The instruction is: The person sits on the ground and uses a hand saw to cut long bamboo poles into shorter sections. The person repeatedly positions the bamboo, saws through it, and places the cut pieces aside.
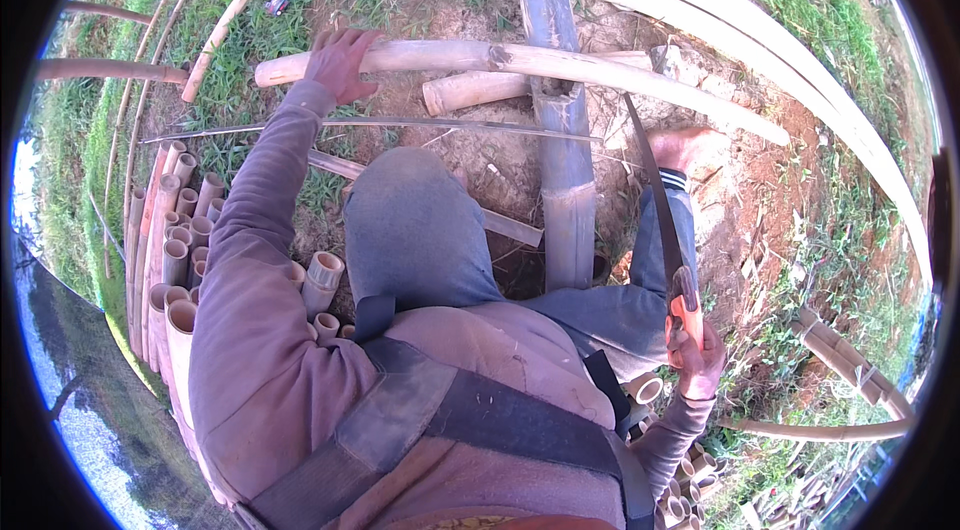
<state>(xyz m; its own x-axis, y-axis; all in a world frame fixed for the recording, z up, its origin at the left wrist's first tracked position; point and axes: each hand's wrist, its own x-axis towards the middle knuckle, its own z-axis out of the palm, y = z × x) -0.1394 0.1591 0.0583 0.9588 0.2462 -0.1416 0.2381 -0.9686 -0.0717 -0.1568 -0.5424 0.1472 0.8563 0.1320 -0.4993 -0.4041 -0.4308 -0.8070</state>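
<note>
My left hand [342,65] lies over a pale bamboo pole [440,55] near its left end, fingers over the far side and thumb apart on the near side. The pole runs left to right across a thick, grey bamboo log [566,215] that has a notch in it. In my right hand [700,360], low on the right, is a pruning saw [655,185], its orange handle inside the closed fingers. The dark blade points up and away, its tip just on the near side of the pole. A shorter bamboo piece [475,90] lies beneath the pole.
Cut bamboo tubes [175,250] stand bundled at my left, and more tubes [690,490] lie at lower right. A thin strip [400,122] crosses in front of my bent knee [415,220]. Long bamboo poles [760,30] curve along the right. Grass and bare soil surround everything.
</note>
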